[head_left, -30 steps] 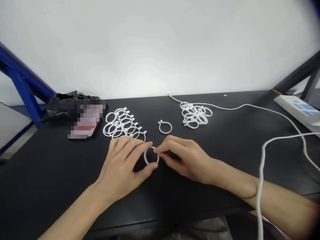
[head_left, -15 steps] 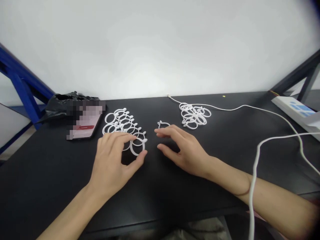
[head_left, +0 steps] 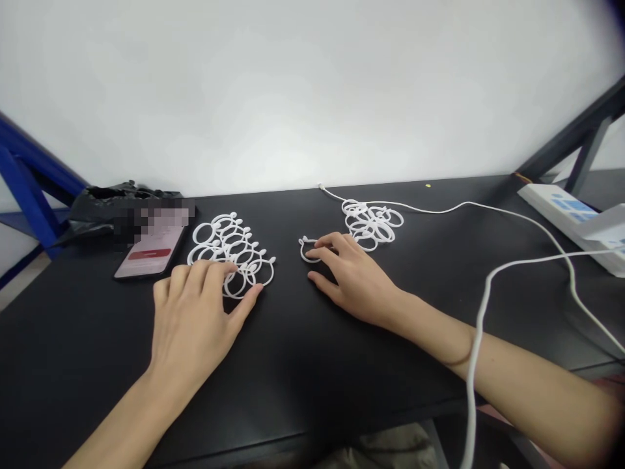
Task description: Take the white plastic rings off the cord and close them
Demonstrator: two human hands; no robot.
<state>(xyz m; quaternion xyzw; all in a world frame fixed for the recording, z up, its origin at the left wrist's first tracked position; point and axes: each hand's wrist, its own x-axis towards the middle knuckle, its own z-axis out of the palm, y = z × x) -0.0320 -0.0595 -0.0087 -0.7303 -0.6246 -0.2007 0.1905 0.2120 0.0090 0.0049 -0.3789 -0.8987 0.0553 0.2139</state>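
My left hand (head_left: 198, 316) is open beside a group of overlapping white plastic rings (head_left: 239, 244), each with a small rounded knob. Its thumb and index finger are apart at the near end of the group, close to the front rings. Right of that group, my right hand (head_left: 354, 280) hovers with its fingers parted over a single white ring (head_left: 308, 259), partly covered by the fingertips. Whether they touch it I cannot tell. Behind this hand lies a tangled pile of similar white rings (head_left: 374, 221).
A phone (head_left: 151, 251) with a lit screen and a crumpled black plastic bag (head_left: 90, 212) lie at the left. A white cable (head_left: 439, 210) runs behind the pile; another cable (head_left: 481, 312) crosses before my right forearm. A white box (head_left: 561, 205) stands at the right.
My left hand has drawn back to the left from the ring between its thumb and finger, which now lies among the grouped rings. My right hand's fingers have come over the single ring.
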